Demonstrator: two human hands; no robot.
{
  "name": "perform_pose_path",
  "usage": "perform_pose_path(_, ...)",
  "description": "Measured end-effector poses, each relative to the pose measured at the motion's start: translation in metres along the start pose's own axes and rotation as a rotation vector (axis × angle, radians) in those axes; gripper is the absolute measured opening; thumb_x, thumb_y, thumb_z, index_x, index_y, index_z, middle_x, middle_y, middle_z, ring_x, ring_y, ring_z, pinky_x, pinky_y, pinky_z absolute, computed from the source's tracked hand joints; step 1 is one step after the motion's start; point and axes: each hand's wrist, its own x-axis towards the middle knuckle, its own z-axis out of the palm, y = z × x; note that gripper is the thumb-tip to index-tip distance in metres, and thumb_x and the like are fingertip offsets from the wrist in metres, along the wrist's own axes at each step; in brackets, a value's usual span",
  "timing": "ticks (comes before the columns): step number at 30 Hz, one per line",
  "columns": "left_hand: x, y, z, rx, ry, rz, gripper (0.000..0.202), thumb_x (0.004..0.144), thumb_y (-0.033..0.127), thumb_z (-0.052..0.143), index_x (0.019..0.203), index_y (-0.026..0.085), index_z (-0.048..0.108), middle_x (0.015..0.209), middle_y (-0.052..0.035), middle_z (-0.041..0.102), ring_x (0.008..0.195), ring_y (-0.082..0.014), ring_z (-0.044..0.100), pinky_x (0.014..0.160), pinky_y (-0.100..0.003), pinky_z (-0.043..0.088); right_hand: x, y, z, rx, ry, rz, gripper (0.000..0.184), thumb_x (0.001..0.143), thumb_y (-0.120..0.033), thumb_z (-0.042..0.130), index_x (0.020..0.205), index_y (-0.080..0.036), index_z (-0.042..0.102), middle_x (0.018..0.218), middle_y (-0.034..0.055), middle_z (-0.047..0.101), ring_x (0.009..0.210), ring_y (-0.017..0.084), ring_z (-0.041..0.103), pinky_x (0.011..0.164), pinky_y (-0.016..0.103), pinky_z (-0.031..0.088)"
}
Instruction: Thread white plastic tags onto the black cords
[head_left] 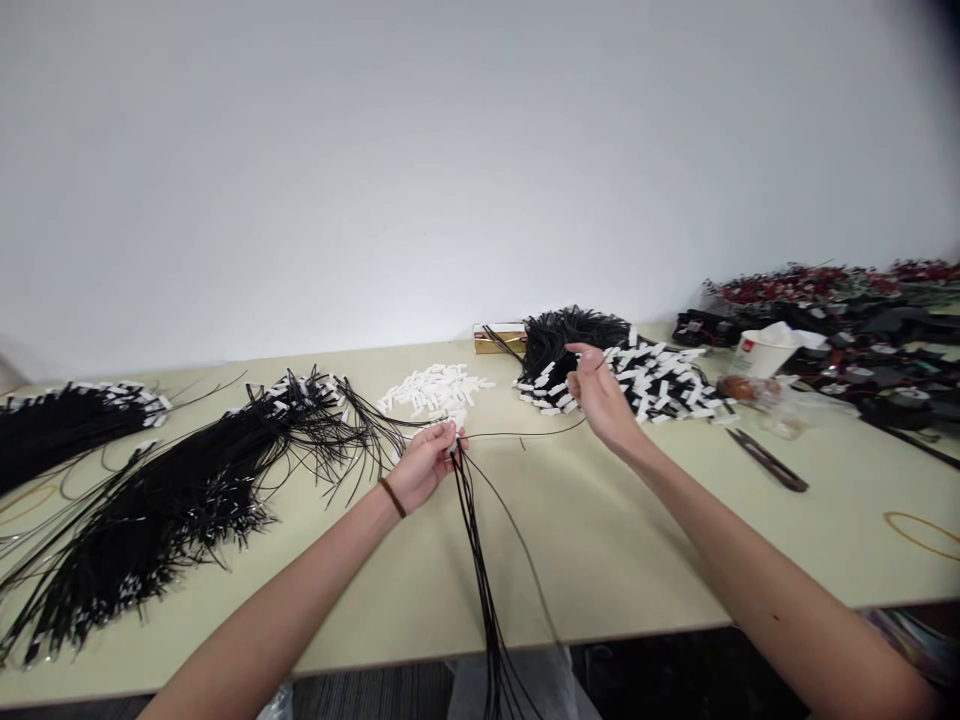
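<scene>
Mid-bench [637, 540], the left hand [427, 462] clamps a bundle of thin black cords [480, 560] trailing over the near edge, the right hand [600, 398] pinching a single black strand [525, 433] beside the far heap of white-tagged black cords [652, 385].

Two hands [424, 465] [600, 395], one cord bundle [480, 560], three tagged-cord heaps [71, 425] [180, 500] [570, 330], one tag pile [435, 392], one cup [761, 352].

The bunch of thin black cords [480, 560] runs off the bottom edge, its lower ends out of sight, and its top ends are buried in the curled fingers of the left hand [427, 462]. Whether the right hand [600, 395] pinches anything is too fine to tell against the pile of black cords with white tags [645, 380]. The left edge cuts the long heap of black tagged cords [67, 425], and the print on the white paper cup [759, 352] is too small to read.
</scene>
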Motion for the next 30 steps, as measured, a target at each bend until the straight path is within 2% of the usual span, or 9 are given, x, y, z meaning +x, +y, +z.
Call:
perform_pose_path(4, -0.001, -0.001, 0.001, 0.001, 0.011, -0.006, 0.020, 0.070, 0.028, 0.067, 0.073, 0.012, 0.057, 0.068, -0.0011, 0.056, 0.058, -0.0061, 0.049, 0.054, -0.016, 0.038, -0.014, -0.001, 0.012, -0.422, -0.161, -0.046, 0.052, 0.089, -0.058, 0.021, 0.114, -0.017, 0.042, 0.057, -0.0009, 0.047, 0.052, 0.017, 0.047, 0.052, 0.027, 0.032)
perform_pose_path(7, -0.001, 0.000, 0.002, 0.000, 0.010, -0.014, 0.019, 0.071, 0.028, 0.066, 0.074, 0.012, 0.057, 0.067, -0.0010, 0.056, 0.057, -0.0059, 0.048, 0.053, -0.016, 0.039, -0.024, -0.004, 0.022, -0.520, -0.277, -0.116, 0.046, 0.092, -0.048, 0.020, 0.116, -0.017, 0.043, 0.069, 0.0044, 0.058, 0.063, 0.021, 0.055, 0.057, 0.029, 0.035)
perform_pose_path(10, 0.000, 0.001, 0.001, -0.019, 0.010, -0.015, 0.017, 0.072, 0.027, 0.065, 0.075, 0.012, 0.058, 0.069, -0.0011, 0.056, 0.059, -0.0062, 0.049, 0.054, -0.016, 0.039, -0.028, -0.004, 0.029, -0.497, -0.306, -0.241, 0.042, 0.094, -0.040, 0.018, 0.111, -0.020, 0.051, 0.095, 0.0084, 0.060, 0.087, 0.022, 0.057, 0.070, 0.031, 0.039)
perform_pose_path(12, 0.000, 0.001, 0.000, -0.030, 0.001, -0.016, 0.017, 0.071, 0.026, 0.066, 0.075, 0.013, 0.058, 0.070, -0.0010, 0.056, 0.059, -0.0062, 0.048, 0.054, -0.016, 0.039, -0.031, -0.003, 0.034, -0.480, -0.306, -0.288, 0.041, 0.094, -0.038, 0.020, 0.108, -0.021, 0.054, 0.098, 0.0089, 0.059, 0.091, 0.022, 0.055, 0.074, 0.031, 0.039)
perform_pose_path(17, 0.000, 0.000, -0.001, -0.014, -0.013, -0.019, 0.024, 0.068, 0.031, 0.069, 0.077, 0.011, 0.061, 0.069, -0.0003, 0.055, 0.057, -0.0051, 0.046, 0.054, -0.016, 0.038, -0.039, 0.000, 0.042, -0.360, -0.384, -0.257, 0.033, 0.093, -0.038, 0.026, 0.101, -0.020, 0.052, 0.083, 0.0057, 0.060, 0.076, 0.019, 0.056, 0.067, 0.029, 0.039)
perform_pose_path(21, 0.001, 0.000, -0.002, 0.004, 0.008, -0.023, 0.027, 0.067, 0.033, 0.070, 0.078, 0.011, 0.062, 0.068, 0.0001, 0.054, 0.056, -0.0046, 0.044, 0.054, -0.016, 0.037, -0.045, -0.001, 0.044, -0.301, -0.414, -0.156, 0.037, 0.091, -0.044, 0.030, 0.114, -0.016, 0.040, 0.061, -0.0022, 0.049, 0.055, 0.016, 0.048, 0.055, 0.027, 0.037)
perform_pose_path(23, 0.002, -0.001, -0.002, 0.014, 0.010, -0.019, 0.028, 0.066, 0.034, 0.070, 0.078, 0.010, 0.063, 0.067, 0.0000, 0.054, 0.055, -0.0047, 0.043, 0.054, -0.017, 0.036, -0.044, -0.001, 0.044, -0.273, -0.387, -0.217, 0.036, 0.093, -0.040, 0.026, 0.116, -0.017, 0.040, 0.071, 0.0014, 0.053, 0.065, 0.016, 0.051, 0.062, 0.028, 0.040)
perform_pose_path(26, 0.003, -0.001, -0.003, 0.033, 0.018, -0.008, 0.029, 0.065, 0.036, 0.070, 0.077, 0.011, 0.063, 0.067, 0.0001, 0.054, 0.055, -0.0051, 0.042, 0.053, -0.017, 0.036, -0.041, -0.001, 0.043, -0.253, -0.345, -0.371, 0.032, 0.093, -0.035, 0.027, 0.097, -0.019, 0.054, 0.084, 0.0063, 0.058, 0.079, 0.018, 0.053, 0.072, 0.030, 0.040)
perform_pose_path(30, 0.002, -0.003, -0.002, 0.052, 0.041, 0.027, 0.030, 0.064, 0.038, 0.070, 0.076, 0.011, 0.063, 0.067, 0.0001, 0.054, 0.055, -0.0056, 0.042, 0.053, -0.018, 0.035, -0.043, 0.000, 0.044, -0.287, -0.264, -0.463, 0.031, 0.091, -0.033, 0.036, 0.078, -0.019, 0.059, 0.064, 0.0027, 0.051, 0.059, 0.014, 0.046, 0.058, 0.027, 0.036)
